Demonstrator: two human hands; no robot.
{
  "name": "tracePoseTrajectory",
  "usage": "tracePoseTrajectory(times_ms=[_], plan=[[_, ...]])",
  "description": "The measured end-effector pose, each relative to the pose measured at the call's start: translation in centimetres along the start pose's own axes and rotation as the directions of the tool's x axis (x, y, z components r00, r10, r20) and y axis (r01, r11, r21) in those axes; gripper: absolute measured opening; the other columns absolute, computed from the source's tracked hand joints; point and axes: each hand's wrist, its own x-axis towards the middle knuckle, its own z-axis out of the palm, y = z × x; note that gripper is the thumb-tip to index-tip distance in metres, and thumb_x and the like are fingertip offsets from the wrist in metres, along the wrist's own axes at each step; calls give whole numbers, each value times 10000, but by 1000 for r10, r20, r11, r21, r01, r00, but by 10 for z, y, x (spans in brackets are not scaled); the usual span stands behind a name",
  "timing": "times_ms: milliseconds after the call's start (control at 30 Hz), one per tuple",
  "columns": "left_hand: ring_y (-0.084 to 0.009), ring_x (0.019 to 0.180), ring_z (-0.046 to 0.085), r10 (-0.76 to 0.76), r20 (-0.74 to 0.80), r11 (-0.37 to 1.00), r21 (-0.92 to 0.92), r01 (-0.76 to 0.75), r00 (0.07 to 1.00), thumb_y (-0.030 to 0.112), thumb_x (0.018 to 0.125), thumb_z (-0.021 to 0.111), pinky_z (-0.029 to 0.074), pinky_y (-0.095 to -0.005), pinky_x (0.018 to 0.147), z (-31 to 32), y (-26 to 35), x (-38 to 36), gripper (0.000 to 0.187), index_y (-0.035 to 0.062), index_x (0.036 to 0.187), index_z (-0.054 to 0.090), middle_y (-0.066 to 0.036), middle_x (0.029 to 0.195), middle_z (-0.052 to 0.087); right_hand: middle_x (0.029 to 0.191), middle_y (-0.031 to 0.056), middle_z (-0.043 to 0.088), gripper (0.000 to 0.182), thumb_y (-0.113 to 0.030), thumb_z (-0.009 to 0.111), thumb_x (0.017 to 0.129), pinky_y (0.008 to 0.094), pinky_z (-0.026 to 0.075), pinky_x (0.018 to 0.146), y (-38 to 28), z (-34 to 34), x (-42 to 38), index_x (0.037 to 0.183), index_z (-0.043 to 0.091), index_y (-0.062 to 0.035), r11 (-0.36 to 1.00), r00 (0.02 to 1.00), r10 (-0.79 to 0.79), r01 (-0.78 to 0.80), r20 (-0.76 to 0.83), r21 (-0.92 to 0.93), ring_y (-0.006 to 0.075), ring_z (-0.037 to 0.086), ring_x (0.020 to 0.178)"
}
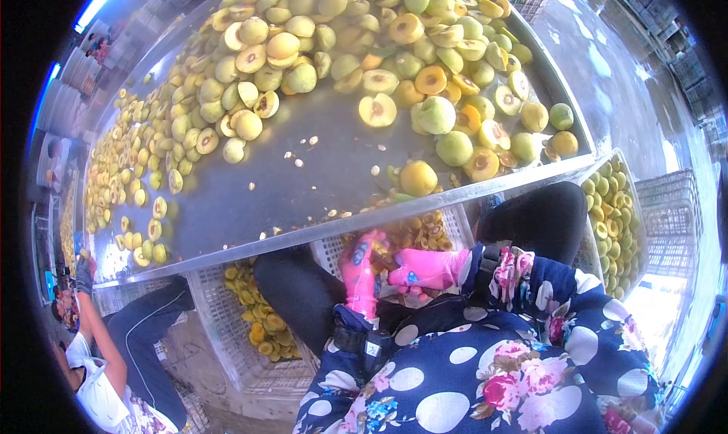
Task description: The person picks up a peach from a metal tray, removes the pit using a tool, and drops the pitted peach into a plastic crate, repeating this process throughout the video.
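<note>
Both of my hands are in pink gloves, close together over my lap, just below the metal table's point(341, 225) near edge. My left hand point(359, 271) is closed around a yellow-brown piece of stone fruit point(385, 261). From the right, my right hand point(431, 270) meets that piece with its fingers curled; whatever else it grips is hidden. Beneath and beyond my hands stands a white plastic crate point(457, 225) with cut fruit pieces in it. On the table lie heaps of green-yellow stone fruit point(436, 115), many halved with the pit or its hollow showing.
A crate of cut fruit point(216, 320) stands left of my leg. Another crate, filled with green-yellow fruit point(610, 214), is at my right. At far left a co-worker's gloved hand point(83, 273) is at the table edge. Loose pits point(299, 162) dot the tabletop.
</note>
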Motion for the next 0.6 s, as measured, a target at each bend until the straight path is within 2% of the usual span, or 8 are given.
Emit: tracePoseTrajectory(times_ms=[33, 133, 233, 267, 333, 367, 433, 600], plan=[[-186, 875, 594, 33, 4, 999, -8, -33, 999, 133, 852, 540, 458, -304, 799, 2, 2, -1, 221, -19, 976, 643, -130, 935, 649, 563, -2, 441, 215, -192, 500, 865, 253, 390, 384, 4, -2, 2, 714, 508, -39, 985, 994, -35, 17, 103, 174, 108, 466, 450], [-184, 834, 600, 75, 5, 997, 4, -75, 997, 157, 866, 533, 471, -291, 766, 4, 4, 1, 244, -7, 1022, 622, -130, 968, 643, 583, -17, 427, 213, -175, 481, 880, 249, 392, 388, 3, 1, -1, 698, 495, -66, 956, 996, -19, -8, 89, 293, 85, 423, 453], [-186, 806, 606, 96, 57, 992, 71, -100, 994, 171, 874, 530, 479, -285, 744, -5, -5, 6, 257, -4, 1044, 610, -128, 976, 641, 597, -12, 438, 218, -185, 487, 878, 253, 397, 388, 0, -2, -1, 693, 488, -71, 989, 992, -72, 58, 100, 137, 80, 428, 462], [-188, 805, 607, 102, 86, 989, 100, -111, 991, 173, 874, 530, 479, -286, 742, -10, -10, 9, 258, -5, 1044, 609, -128, 973, 641, 600, -9, 442, 224, -190, 488, 878, 257, 399, 388, -2, -2, -3, 689, 487, -70, 999, 1000, -30, 30, 6, 15, 80, 432, 465], [-189, 802, 608, -62, 65, 998, 2, 62, 996, 174, 873, 534, 480, -285, 740, 1, 2, 4, 258, -5, 1042, 608, -127, 965, 642, 606, -4, 450, 235, -200, 492, 877, 263, 404, 387, -16, 7, -14, 682, 487, -69, 974, 981, 25, -67, -194, -215, 79, 439, 470], [-189, 801, 609, -147, 60, 988, -48, 150, 987, 175, 873, 536, 480, -285, 738, 5, 7, 1, 257, -5, 1041, 608, -127, 961, 642, 597, -3, 450, 242, -206, 494, 875, 264, 401, 388, -12, 4, -12, 678, 490, -65, 990, 993, 19, -36, -118, -140, 82, 445, 469], [-201, 801, 612, -115, 89, 991, -64, 121, 989, 177, 872, 543, 492, -302, 717, 6, 10, -1, 271, -14, 1055, 601, -148, 956, 642, 580, -3, 450, 255, -217, 500, 870, 266, 396, 389, -4, -4, -7, 670, 496, -59, 1000, 999, -17, 17, 34, 16, 86, 459, 468], [-197, 795, 606, -39, 82, 999, -32, 42, 996, 193, 873, 539, 492, -304, 708, 10, 15, 0, 281, -13, 1054, 602, -143, 959, 641, 507, -18, 407, 282, -221, 511, 854, 241, 368, 395, -13, 6, -18, 619, 465, -71, 999, 998, -44, 44, -36, 0, 94, 437, 423]])
